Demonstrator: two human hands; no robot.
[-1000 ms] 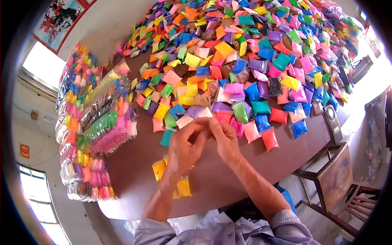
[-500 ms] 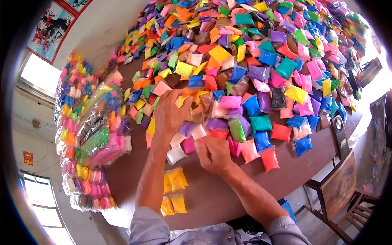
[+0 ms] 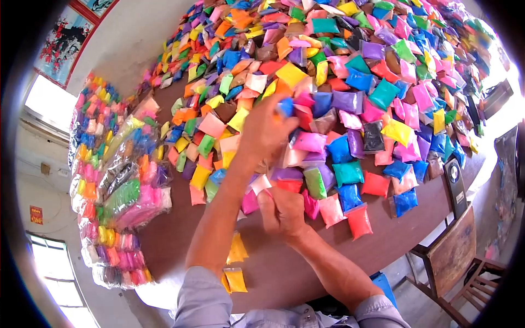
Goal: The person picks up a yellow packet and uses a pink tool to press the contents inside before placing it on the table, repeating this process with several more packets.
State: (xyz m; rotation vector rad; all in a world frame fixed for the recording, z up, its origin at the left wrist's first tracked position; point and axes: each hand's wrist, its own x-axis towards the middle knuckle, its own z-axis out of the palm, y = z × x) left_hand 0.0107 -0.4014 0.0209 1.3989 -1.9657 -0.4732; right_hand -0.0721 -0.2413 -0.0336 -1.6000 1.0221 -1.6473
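Small clear bags of coloured, soft-looking filling lie in a large heap [image 3: 350, 172] over the table. My left hand [image 3: 265, 131] is at the near side of the heap, slightly smeared by motion. Its fingers are closed on a blue packet [image 3: 285, 107]. Nearer to me, my right hand [image 3: 284, 210] is curled into a fist at the heap's front edge; whatever it holds is hidden. A pale pink packet [image 3: 260, 184] lies by its thumb. Orange-yellow packets [image 3: 236, 280] lie on the table beside my left forearm, which partly covers them.
Large plastic bags of packets [image 3: 131, 202] are stacked along the table's left side. A wooden chair [image 3: 451, 257] stands at the right, near a dark upright device [image 3: 455, 183] at the table edge [image 3: 383, 257].
My left hand has moved up and right, deeper into the heap, and closed on the blue packet. Packets around it have shifted. My right hand stays closed in nearly the same place.
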